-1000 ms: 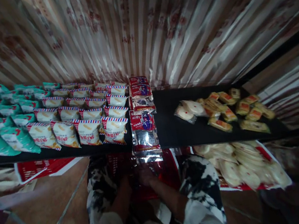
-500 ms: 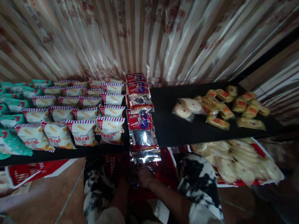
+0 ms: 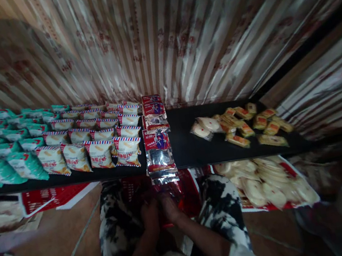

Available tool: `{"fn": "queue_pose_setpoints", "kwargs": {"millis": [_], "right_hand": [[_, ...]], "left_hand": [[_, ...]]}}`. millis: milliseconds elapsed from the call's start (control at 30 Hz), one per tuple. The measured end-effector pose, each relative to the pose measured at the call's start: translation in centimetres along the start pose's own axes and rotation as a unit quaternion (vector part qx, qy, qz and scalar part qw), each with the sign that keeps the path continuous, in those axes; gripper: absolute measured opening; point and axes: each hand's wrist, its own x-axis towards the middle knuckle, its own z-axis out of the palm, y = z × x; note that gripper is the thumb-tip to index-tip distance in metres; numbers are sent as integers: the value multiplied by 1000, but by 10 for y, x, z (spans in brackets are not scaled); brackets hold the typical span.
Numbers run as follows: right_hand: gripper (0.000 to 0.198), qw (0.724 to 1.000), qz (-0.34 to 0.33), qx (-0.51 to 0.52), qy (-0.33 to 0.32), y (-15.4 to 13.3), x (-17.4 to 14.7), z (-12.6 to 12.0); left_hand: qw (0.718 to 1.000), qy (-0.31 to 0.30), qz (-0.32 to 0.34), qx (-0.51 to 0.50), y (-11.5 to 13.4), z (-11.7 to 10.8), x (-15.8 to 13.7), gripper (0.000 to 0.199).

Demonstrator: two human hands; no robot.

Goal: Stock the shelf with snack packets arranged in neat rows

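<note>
My left hand (image 3: 149,211) and my right hand (image 3: 170,206) are close together, low between my knees, over a red basket (image 3: 193,190). Deep shadow hides the fingers of both, so their grip does not show. Dark red, shiny packets (image 3: 171,189) lie in the basket by my fingertips. Directly above, on the black shelf (image 3: 187,143), red and silver foil packets (image 3: 157,143) lie overlapping in a column. The silver end of the nearest one juts past the shelf's front edge, over the basket.
Several white chip bags (image 3: 99,154) stand in rows left of the foil packets, with teal bags (image 3: 27,164) farther left. Round white packaged cakes (image 3: 205,126) and small yellow packets (image 3: 239,127) lie to the right. Below, a basket holds more white rounds (image 3: 272,187). A striped curtain (image 3: 144,53) hangs behind.
The view has shifted slightly, and more teal bags show at the left. My left hand has moved nearer my right, and both sit a little lower in the picture. The shelf goods look unchanged.
</note>
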Motion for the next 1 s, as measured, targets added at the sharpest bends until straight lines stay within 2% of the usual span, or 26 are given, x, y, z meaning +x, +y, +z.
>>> {"fn": "queue_pose_setpoints", "kwargs": {"millis": [100, 200, 267, 400, 500, 533, 633, 733, 867, 1000], "right_hand": [[33, 999, -34, 37, 8, -6, -14, -12], [30, 995, -85, 48, 18, -11, -34, -27], [31, 989, -134, 50, 28, -14, -50, -39], [29, 972, -205, 99, 52, -16, -76, -61], [30, 960, -198, 182, 78, -15, -82, -74], [31, 956, -187, 212, 82, -14, -82, -78], [34, 940, -164, 290, 72, -14, -79, -92], [35, 917, -178, 349, 69, -19, -80, -108], [40, 872, -188, 446, 75, -27, -80, -126], [64, 821, -138, 537, 138, -32, -69, -137]], "left_hand": [[994, -42, 100, -6, 13, -10, -23, 19], [964, -92, 248, 21, 22, -29, -46, 25], [946, -59, 314, 52, 23, -43, -59, 24], [914, 84, 390, 77, 19, -63, -69, 24], [910, 121, 392, 65, 17, -67, -69, 35], [914, 106, 388, 58, 17, -67, -69, 37], [935, 1, 351, 44, 17, -62, -70, 41], [952, -60, 297, 44, 22, -53, -74, 48], [953, -65, 294, 47, 43, -41, -78, 48], [947, -84, 309, 6, 76, -26, -71, 53]]}}
